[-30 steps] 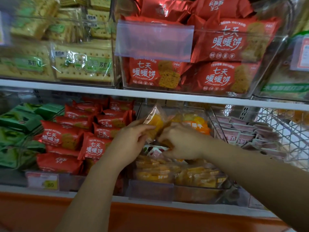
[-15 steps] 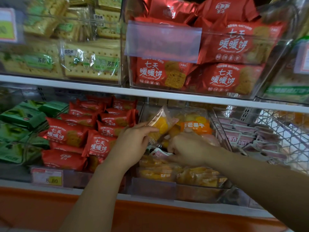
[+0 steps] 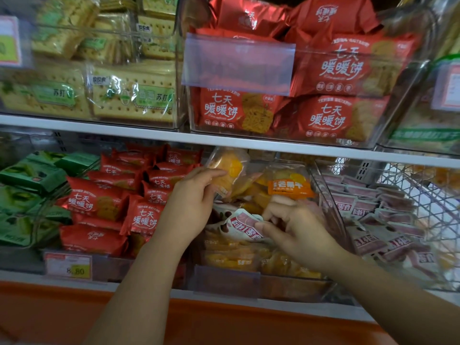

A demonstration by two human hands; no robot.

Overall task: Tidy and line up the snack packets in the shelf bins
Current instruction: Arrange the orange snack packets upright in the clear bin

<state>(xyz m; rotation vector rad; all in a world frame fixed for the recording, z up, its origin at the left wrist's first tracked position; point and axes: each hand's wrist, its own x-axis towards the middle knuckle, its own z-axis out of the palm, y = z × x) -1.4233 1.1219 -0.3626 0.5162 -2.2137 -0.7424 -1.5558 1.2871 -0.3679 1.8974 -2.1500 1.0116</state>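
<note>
Stray packet lifted out of the mango bin
The left hand grips a clear mango packet, raised off the pile, seemingly to uncover what lies beneath. Just below it, the right hand pinches a pink-and-white packet, likely a stray belonging with the matching packets to that hand's right.

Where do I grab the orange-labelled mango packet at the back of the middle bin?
Pinch the top edge of the orange-labelled mango packet, reaching in from the front: it stands upright with its top free, while its lower part is hidden behind the right hand.
</note>
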